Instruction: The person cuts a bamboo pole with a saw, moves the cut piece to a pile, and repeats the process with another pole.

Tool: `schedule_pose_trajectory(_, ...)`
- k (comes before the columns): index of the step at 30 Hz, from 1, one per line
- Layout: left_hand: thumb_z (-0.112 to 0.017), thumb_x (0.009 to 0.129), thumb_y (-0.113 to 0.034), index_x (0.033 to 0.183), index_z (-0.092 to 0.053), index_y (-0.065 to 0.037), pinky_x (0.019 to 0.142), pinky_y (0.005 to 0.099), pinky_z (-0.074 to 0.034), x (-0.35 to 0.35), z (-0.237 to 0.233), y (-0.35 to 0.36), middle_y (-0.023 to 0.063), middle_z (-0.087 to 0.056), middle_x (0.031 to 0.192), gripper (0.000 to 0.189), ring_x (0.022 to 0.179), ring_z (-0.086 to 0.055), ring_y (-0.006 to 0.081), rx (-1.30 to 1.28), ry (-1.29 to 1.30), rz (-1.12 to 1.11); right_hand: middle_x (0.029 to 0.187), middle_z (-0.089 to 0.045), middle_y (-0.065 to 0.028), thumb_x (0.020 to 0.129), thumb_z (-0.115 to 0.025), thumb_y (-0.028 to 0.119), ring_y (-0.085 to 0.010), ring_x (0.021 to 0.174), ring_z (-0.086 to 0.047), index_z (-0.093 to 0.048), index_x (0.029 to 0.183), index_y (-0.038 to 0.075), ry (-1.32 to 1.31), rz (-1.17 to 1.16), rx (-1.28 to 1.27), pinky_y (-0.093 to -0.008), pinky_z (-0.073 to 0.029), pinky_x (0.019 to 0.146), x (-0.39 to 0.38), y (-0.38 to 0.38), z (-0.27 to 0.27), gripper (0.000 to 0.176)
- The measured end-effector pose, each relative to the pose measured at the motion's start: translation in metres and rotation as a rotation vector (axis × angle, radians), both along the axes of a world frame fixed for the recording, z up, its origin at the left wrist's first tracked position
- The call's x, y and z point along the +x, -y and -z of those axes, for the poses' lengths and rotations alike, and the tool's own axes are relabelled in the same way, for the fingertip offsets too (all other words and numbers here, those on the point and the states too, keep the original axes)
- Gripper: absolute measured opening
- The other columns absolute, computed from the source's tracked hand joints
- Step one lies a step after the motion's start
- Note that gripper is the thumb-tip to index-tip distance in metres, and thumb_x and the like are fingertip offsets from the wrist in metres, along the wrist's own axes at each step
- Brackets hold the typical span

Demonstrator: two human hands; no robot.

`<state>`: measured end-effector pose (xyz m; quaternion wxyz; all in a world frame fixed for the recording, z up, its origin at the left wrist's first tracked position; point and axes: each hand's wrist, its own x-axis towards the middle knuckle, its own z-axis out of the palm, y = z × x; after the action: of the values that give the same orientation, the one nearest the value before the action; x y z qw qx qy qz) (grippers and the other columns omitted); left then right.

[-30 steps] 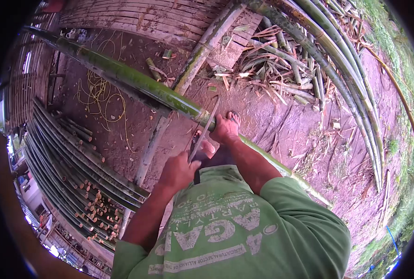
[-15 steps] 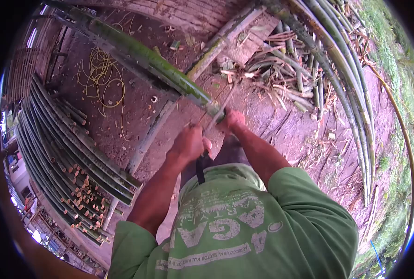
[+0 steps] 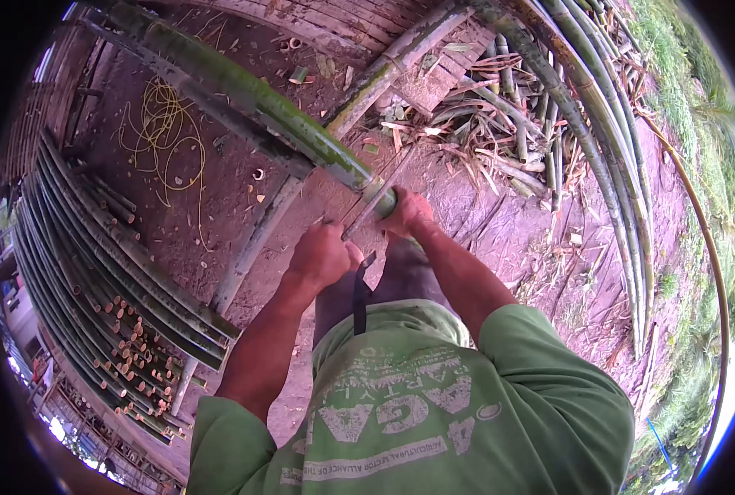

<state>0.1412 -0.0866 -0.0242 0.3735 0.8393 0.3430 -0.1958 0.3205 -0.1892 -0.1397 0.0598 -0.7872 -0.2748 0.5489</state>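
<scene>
Knife (image 3: 373, 200) on green bamboo pole (image 3: 252, 95)
Our left hand (image 3: 322, 252) grips the knife and our right hand (image 3: 406, 211) clasps the pole; stacked culms (image 3: 95, 247) lie left of it, offcuts (image 3: 483, 132) right.

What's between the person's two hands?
A long knife, gripped by the left hand, slanting to the bamboo pole the right hand holds; head view.

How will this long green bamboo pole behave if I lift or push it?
The green bamboo pole looks thick and straight, so probably stiff and heavy at the end the right hand grips. Being round and smooth-skinned, it may roll or slip if pushed.
</scene>
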Motion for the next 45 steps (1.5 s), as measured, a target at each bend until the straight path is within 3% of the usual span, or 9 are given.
schedule_pose_trajectory(3, -0.066, 0.076, -0.020, 0.088, -0.062, 0.001, 0.070, 0.0539, -0.051, -0.006, 0.000, 0.010, 0.0282, -0.063, 0.076, 0.025, 0.076, -0.063, 0.0468, 0.085, 0.050, 0.041, 0.107, -0.067, -0.0162, 0.055, -0.076, 0.039, -0.0330, 0.100, -0.064, -0.058, 0.118, 0.012, 0.180, -0.049, -0.008, -0.0398, -0.051, 0.088, -0.001, -0.004, 0.001, 0.071)
schedule_pose_trajectory(9, -0.059, 0.076, -0.013, 0.089, -0.060, 0.001, 0.069, 0.0552, -0.049, -0.094, -0.103, 0.010, 0.0283, -0.063, 0.075, 0.019, 0.076, -0.062, 0.0474, -0.021, -0.108, 0.027, 0.106, -0.067, -0.0143, 0.058, -0.072, 0.033, -0.0331, 0.101, -0.064, -0.055, 0.122, 0.016, 0.136, -0.066, -0.008, -0.0392, -0.051, 0.089, -0.011, -0.001, -0.008, 0.069)
schedule_pose_trajectory(17, -0.063, 0.071, -0.009, 0.086, -0.062, 0.002, 0.073, 0.0510, -0.052, 0.007, 0.028, 0.001, 0.0262, -0.065, 0.079, 0.018, 0.078, -0.065, 0.0429, 0.018, 0.022, 0.075, 0.108, -0.066, -0.0144, 0.062, -0.071, 0.031, -0.0321, 0.102, -0.063, -0.053, 0.122, 0.016, 0.218, -0.017, -0.047, -0.0398, -0.051, 0.089, -0.026, 0.003, -0.011, 0.065)
schedule_pose_trajectory(25, -0.062, 0.071, -0.010, 0.099, -0.057, 0.002, 0.072, 0.0522, -0.052, -0.104, -0.081, 0.003, 0.0268, -0.064, 0.078, 0.031, 0.078, -0.064, 0.0437, 0.010, -0.136, 0.115, 0.103, -0.067, -0.0139, 0.065, -0.068, 0.028, -0.0320, 0.100, -0.064, -0.053, 0.121, 0.015, 0.207, -0.020, -0.056, -0.0408, -0.050, 0.087, -0.030, 0.004, -0.014, 0.059)
schedule_pose_trajectory(29, -0.061, 0.074, -0.011, 0.093, -0.059, 0.003, 0.074, 0.0522, -0.051, -0.004, 0.048, -0.008, 0.0272, -0.064, 0.080, 0.024, 0.082, -0.064, 0.0446, -0.009, 0.002, 0.105, 0.103, -0.067, -0.0148, 0.067, -0.066, 0.027, -0.0322, 0.101, -0.064, -0.052, 0.121, 0.014, 0.225, -0.018, -0.038, -0.0412, -0.050, 0.088, -0.026, -0.001, -0.012, 0.057)
schedule_pose_trajectory(32, -0.061, 0.072, -0.010, 0.086, -0.061, 0.003, 0.070, 0.0525, -0.050, 0.004, 0.055, -0.003, 0.0283, -0.063, 0.079, 0.019, 0.080, -0.062, 0.0461, 0.029, 0.063, 0.049, 0.101, -0.067, -0.0152, 0.059, -0.073, 0.036, -0.0349, 0.096, -0.065, -0.054, 0.114, 0.013, 0.222, 0.029, -0.020, -0.0413, -0.051, 0.086, -0.028, 0.000, -0.011, 0.063)
schedule_pose_trajectory(38, -0.062, 0.074, -0.012, 0.111, -0.060, 0.005, 0.075, 0.0526, -0.051, -0.085, -0.052, -0.002, 0.0283, -0.065, 0.083, 0.040, 0.083, -0.064, 0.0454, -0.014, -0.138, 0.101, 0.102, -0.067, -0.0172, 0.063, -0.070, 0.034, -0.0353, 0.097, -0.064, -0.053, 0.115, 0.013, 0.237, 0.017, -0.014, -0.0425, -0.050, 0.086, -0.027, 0.004, -0.001, 0.059)
schedule_pose_trajectory(43, -0.061, 0.074, -0.011, 0.095, -0.062, 0.003, 0.076, 0.0538, -0.050, 0.027, 0.061, -0.005, 0.0290, -0.064, 0.081, 0.025, 0.081, -0.063, 0.0471, 0.033, -0.033, 0.112, 0.099, -0.067, -0.0170, 0.065, -0.068, 0.029, -0.0344, 0.096, -0.065, -0.053, 0.113, 0.011, 0.224, 0.018, -0.013, -0.0425, -0.051, 0.084, -0.030, 0.003, -0.007, 0.054)
schedule_pose_trajectory(45, -0.060, 0.074, -0.010, 0.092, -0.061, 0.002, 0.075, 0.0544, -0.050, 0.001, 0.044, 0.002, 0.0288, -0.063, 0.079, 0.022, 0.080, -0.063, 0.0472, 0.019, 0.033, 0.083, 0.099, -0.067, -0.0170, 0.066, -0.067, 0.028, -0.0344, 0.096, -0.065, -0.053, 0.112, 0.009, 0.208, 0.037, -0.013, -0.0424, -0.051, 0.084, -0.025, 0.003, -0.014, 0.051)
